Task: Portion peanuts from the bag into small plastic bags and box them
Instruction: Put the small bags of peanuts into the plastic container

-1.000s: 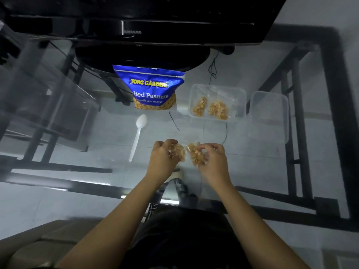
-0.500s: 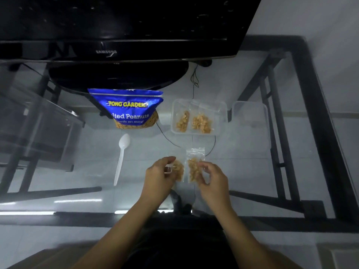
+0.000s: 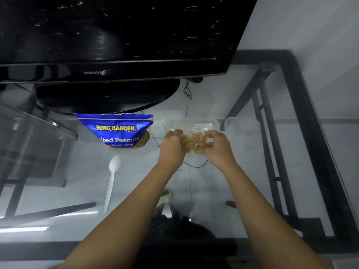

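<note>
Both hands reach over the clear plastic box (image 3: 191,123), which serves here as the landmark. The left hand (image 3: 172,146) and right hand (image 3: 218,147) each have their grip closed on small plastic bags of peanuts (image 3: 195,143), held between them just above or inside the box; whether the bags rest on its floor cannot be told, nor how many bags lie there.

Risks, as judged: the thin film bags are slippery and slack, so a loose pinch could let one drop outside the low rim. If a seal is incomplete, nuts may spill into the box or onto the glass. Crowding the bags could leave one propped on the rim and obstruct the lid (image 3: 242,131), which lies just right of the box.

Materials: the box and lid are translucent, rounded-cornered, thin-walled plastic. The peanut bag (image 3: 116,133), left of the box, is a glossy blue stand-up pouch, opened at the top. A white plastic spoon (image 3: 112,177) lies left of and nearer than the box, smooth and rigid. The table (image 3: 252,191) is clear glass on a black metal frame, hard and reflective; a dark monitor (image 3: 116,35) stands beyond the box.
</note>
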{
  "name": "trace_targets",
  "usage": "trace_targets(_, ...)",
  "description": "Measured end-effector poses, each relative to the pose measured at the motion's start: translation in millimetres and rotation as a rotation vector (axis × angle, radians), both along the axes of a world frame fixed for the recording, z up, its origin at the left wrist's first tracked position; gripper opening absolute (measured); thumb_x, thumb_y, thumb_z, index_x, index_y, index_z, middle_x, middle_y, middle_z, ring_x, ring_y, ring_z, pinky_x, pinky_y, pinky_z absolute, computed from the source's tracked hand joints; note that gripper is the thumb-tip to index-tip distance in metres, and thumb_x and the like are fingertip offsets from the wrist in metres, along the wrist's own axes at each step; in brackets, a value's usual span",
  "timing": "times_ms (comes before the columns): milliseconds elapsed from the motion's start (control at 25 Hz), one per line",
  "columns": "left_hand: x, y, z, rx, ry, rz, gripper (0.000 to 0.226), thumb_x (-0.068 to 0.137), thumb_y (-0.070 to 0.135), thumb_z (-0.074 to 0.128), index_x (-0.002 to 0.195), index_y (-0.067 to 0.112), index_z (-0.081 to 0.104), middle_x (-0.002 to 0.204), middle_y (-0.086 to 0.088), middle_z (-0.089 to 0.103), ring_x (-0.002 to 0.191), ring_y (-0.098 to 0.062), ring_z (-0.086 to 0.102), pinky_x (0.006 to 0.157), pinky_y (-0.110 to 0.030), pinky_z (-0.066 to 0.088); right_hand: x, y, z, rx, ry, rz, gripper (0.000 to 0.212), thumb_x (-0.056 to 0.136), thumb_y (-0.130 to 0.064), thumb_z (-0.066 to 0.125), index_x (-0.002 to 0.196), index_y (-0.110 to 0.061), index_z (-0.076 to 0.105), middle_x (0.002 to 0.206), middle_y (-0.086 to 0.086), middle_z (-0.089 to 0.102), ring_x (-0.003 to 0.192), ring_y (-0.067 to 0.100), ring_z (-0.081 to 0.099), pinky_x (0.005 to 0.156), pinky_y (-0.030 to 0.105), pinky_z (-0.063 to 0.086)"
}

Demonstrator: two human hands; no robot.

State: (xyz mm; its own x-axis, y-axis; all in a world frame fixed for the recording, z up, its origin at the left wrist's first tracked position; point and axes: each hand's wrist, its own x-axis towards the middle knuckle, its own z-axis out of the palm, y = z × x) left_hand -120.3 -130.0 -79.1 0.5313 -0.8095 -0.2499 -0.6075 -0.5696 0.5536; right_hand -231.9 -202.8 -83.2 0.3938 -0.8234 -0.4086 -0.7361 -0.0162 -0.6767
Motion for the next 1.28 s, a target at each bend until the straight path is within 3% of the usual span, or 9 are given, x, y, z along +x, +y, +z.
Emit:
trace_targets(120, -3.0, 4.8, -12.3, 0.031, -0.437, -0.139, 0.029, 0.075, -0.001, 0.063, 0.105, -0.001, 0.062, 0.101, -0.022, 0.064, 0.093, -0.037, 0.058, 0.083, -0.038, 0.046, 0.4, 0.6, 3.1, -0.187, 0.174, 0.209, 0.051, 0.085, -0.009, 0.057, 0.134, -0.011, 0.044, 0.145, 0.013, 0.028, 0.123, 0.032, 0.046, 0.103, 0.033, 0.038)
trace_targets(320, -0.4, 3.9, -26.3, 0.102, -0.351, -0.202, 0.021, 0.09, 0.01, 0.048, 0.105, 0.002, 0.059, 0.104, -0.015, 0.063, 0.092, -0.032, 0.057, 0.083, -0.034, 0.045, -2.8, 1.4, 0.2, -0.301, 0.164, 0.406, 0.043, 0.09, -0.013, 0.053, 0.133, -0.017, 0.049, 0.146, 0.008, 0.038, 0.132, 0.03, 0.031, 0.107, 0.028, 0.027)
trace_targets(440, 1.1, 4.8, -22.1, 0.046, -0.412, -0.186, 0.018, 0.075, 0.008, 0.07, 0.092, 0.002, 0.067, 0.105, -0.022, 0.063, 0.088, -0.038, 0.059, 0.073, -0.039, 0.051, -3.5, 1.1, 1.8, -0.309, 0.148, 0.427, 0.043, 0.093, -0.018, 0.049, 0.136, -0.017, 0.044, 0.145, 0.012, 0.04, 0.134, 0.031, 0.029, 0.11, 0.031, 0.024)
trace_targets(600, 1.0, 20.7, -13.8, -0.15, -0.289, 0.021, 0.032, 0.081, 0.005, 0.066, 0.113, 0.001, 0.062, 0.123, -0.031, 0.053, 0.105, -0.046, 0.053, 0.085, -0.047, 0.049, -28.8, 1.4, 8.7, -0.425, -0.038, -0.051, 0.041, 0.093, -0.01, 0.047, 0.134, -0.014, 0.044, 0.148, 0.013, 0.034, 0.135, 0.03, 0.031, 0.11, 0.04, 0.033)
trace_targets(760, 3.0, 33.4, -13.2, -0.118, -0.076, 0.175, 0.046, 0.09, 0.009, 0.054, 0.134, -0.001, 0.042, 0.107, -0.027, 0.063, 0.094, -0.036, 0.061, 0.079, -0.037, 0.048, -73.8, -5.1, -6.1, -0.051, 0.405, -0.343, 0.078, 0.088, -0.036, 0.058, 0.146, -0.016, 0.01, 0.155, 0.023, -0.005, 0.143, 0.04, -0.001, 0.116, 0.049, 0.012)
trace_targets(960, 6.1, 33.1, -8.9, -0.088, -0.077, 0.203, 0.045, 0.092, 0.001, 0.047, 0.136, 0.0, 0.039, 0.096, -0.023, 0.065, 0.079, -0.025, 0.056, 0.069, -0.022, 0.037, -78.5, -2.8, -11.5, -0.033, 0.507, -0.355, 0.087, 0.071, -0.047, 0.074, 0.136, -0.016, 0.025, 0.143, 0.021, 0.025, 0.131, 0.037, 0.026, 0.105, 0.052, 0.028)
trace_targets(1040, 6.1, 33.4, -8.8, -0.08, -0.09, 0.187, 0.045, 0.092, 0.001, 0.047, 0.136, 0.0, 0.04, 0.095, -0.023, 0.065, 0.079, -0.025, 0.057, 0.069, -0.021, 0.037, -77.0, -0.9, -11.0, -0.071, 0.369, -0.455, 0.079, 0.07, -0.032, 0.08, 0.131, -0.016, 0.032, 0.138, 0.017, 0.026, 0.123, 0.035, 0.035, 0.097, 0.05, 0.039)
trace_targets(1160, 6.6, 33.2, -10.3, -0.064, -0.067, 0.179, 0.046, 0.092, 0.003, 0.047, 0.137, 0.001, 0.038, 0.1, -0.022, 0.064, 0.084, -0.025, 0.058, 0.071, -0.024, 0.041, -79.1, -3.8, 4.5, -0.237, -0.135, -0.691, 0.058, 0.079, -0.001, 0.069, 0.129, -0.012, 0.04, 0.136, 0.011, 0.034, 0.103, 0.012, 0.054, 0.09, 0.033, 0.052)
trace_targets(1280, 6.2, 34.4, -9.8, -0.11, -0.09, 0.186, 0.047, 0.091, 0.011, 0.054, 0.135, 0.0, 0.041, 0.117, -0.022, 0.06, 0.105, -0.032, 0.057, 0.089, -0.037, 0.046, -81.0, -9.7, 28.7, -0.365, -0.619, -0.905, 0.05, 0.088, 0.0, 0.055, 0.13, -0.017, 0.033, 0.119, 0.0, 0.054, 0.092, -0.004, 0.06, 0.084, 0.018, 0.052)
